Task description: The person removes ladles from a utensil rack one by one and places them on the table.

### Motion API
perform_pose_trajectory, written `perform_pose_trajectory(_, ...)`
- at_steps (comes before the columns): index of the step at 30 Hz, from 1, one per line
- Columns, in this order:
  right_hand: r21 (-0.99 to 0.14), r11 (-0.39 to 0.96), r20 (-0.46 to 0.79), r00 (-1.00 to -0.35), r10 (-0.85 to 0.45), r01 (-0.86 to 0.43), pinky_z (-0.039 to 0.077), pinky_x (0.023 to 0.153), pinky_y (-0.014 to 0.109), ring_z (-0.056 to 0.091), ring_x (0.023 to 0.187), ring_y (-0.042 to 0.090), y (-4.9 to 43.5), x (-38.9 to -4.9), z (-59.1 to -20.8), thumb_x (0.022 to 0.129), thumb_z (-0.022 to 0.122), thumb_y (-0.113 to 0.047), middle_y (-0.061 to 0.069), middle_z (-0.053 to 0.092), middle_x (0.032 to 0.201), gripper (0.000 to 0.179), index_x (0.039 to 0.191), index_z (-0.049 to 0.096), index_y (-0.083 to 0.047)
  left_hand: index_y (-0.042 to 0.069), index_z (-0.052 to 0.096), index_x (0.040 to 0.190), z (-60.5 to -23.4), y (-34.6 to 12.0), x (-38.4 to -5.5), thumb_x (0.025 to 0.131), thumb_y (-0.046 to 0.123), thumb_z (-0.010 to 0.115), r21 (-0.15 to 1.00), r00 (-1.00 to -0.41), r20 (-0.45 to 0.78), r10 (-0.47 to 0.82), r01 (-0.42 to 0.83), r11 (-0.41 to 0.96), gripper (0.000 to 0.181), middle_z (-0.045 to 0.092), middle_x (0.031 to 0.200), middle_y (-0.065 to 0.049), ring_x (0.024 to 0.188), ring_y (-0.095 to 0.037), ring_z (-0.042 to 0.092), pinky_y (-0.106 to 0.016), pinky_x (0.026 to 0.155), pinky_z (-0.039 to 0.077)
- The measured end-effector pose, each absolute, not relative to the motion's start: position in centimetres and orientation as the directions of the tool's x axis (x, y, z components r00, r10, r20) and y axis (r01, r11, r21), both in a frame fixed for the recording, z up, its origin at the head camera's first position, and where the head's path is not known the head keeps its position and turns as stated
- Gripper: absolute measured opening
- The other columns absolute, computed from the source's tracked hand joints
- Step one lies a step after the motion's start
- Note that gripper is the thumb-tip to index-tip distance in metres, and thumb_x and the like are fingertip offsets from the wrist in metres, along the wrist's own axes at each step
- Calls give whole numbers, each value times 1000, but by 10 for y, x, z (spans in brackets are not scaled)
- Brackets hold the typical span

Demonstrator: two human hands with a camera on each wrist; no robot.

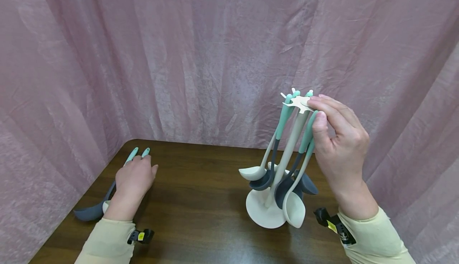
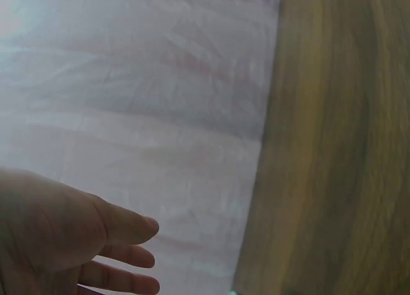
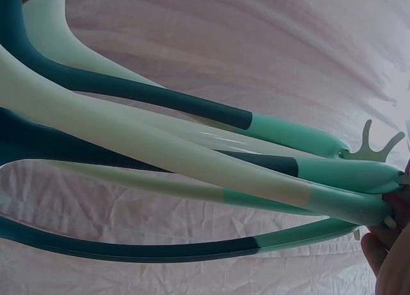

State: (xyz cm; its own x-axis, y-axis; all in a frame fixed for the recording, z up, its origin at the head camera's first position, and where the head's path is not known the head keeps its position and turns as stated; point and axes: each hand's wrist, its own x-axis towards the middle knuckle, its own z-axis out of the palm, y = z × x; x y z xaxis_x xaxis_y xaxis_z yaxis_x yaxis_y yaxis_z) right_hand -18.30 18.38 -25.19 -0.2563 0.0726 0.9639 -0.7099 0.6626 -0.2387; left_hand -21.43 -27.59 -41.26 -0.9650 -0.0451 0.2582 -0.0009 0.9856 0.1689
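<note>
A white utensil stand (image 1: 265,216) bears several hanging utensils with mint handles, among them a white ladle (image 1: 295,210) and dark blue-grey ones. At its top, my right hand (image 1: 342,144) pinches the hooked hub, its thumb close to the white ladle's handle end (image 3: 349,208). The exact contact is partly hidden. On the far left, my left hand (image 1: 134,176) lies over two mint-handled utensils on the table. One has a dark head (image 1: 89,212); the other shows a bit of white head (image 1: 105,205). The left wrist view shows this hand's fingers (image 2: 128,224) fairly straight.
The brown wooden table (image 1: 193,200) stretches between the two hands. Pink curtain cloth (image 1: 229,56) hangs behind the table and along its left and right sides. A table edge runs close to the left-hand utensils.
</note>
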Motion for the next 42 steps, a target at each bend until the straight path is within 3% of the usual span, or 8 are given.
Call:
perform_pose_trajectory(8, -242, 664, 961, -270, 63, -707, 51, 112, 33, 73, 125, 28, 187, -182, -252, 107, 54, -25, 7, 82, 122, 40, 119, 85, -3, -9, 71, 116, -404, -251, -209, 103, 21, 79, 170, -925, 379, 8, 78, 982, 34, 73, 98, -26, 75, -46, 70, -57, 56, 56)
perform_pose_trajectory(19, -247, 661, 960, -274, 65, -708, 51, 112, 32, 73, 125, 28, 188, -181, -251, 107, 55, -26, 7, 82, 122, 39, 119, 85, -3, -8, 75, 120, -398, -214, -200, 99, 16, 84, 135, -830, 549, 101, 208, 969, 34, 76, 104, -25, 82, -45, 73, -56, 63, 60)
perform_pose_trajectory(42, -279, 597, 952, -300, 68, -752, 52, 113, 36, 72, 127, 28, 191, -178, -250, 107, 56, -23, 9, 81, 122, 37, 118, 85, -2, 3, 73, 136, -375, -138, -193, 104, 24, 80, 285, -851, 499, 167, 342, 895, 39, 77, 128, -16, 109, -40, 75, -56, 87, 61)
